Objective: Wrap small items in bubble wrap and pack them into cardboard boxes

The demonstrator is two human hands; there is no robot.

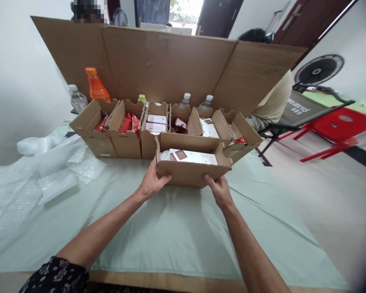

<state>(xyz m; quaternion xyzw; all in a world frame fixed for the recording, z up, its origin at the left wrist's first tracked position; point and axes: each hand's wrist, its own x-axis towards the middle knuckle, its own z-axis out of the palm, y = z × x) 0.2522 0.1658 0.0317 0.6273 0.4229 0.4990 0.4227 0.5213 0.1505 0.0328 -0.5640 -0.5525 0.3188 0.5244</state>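
Between my two hands is a long open cardboard box (186,174), raised in front of a row of similar boxes. White boxes (198,157) and a bit of clear plastic lie inside it. My left hand (151,181) grips its left end, thumb on the front wall and fingers hidden behind the side. My right hand (218,190) holds the lower front edge near the right end, its fingers partly hidden underneath. Behind it, the other cardboard boxes (126,145) hold red packets (130,123) and small white-and-purple boxes (156,123).
A tall cardboard panel (167,61) stands behind the row, with an orange bottle (97,85) and several clear bottles near it. Bubble wrap (49,171) covers the left of the green tablecloth (158,240). People sit beyond the panel. A red stool (338,126) is at right.
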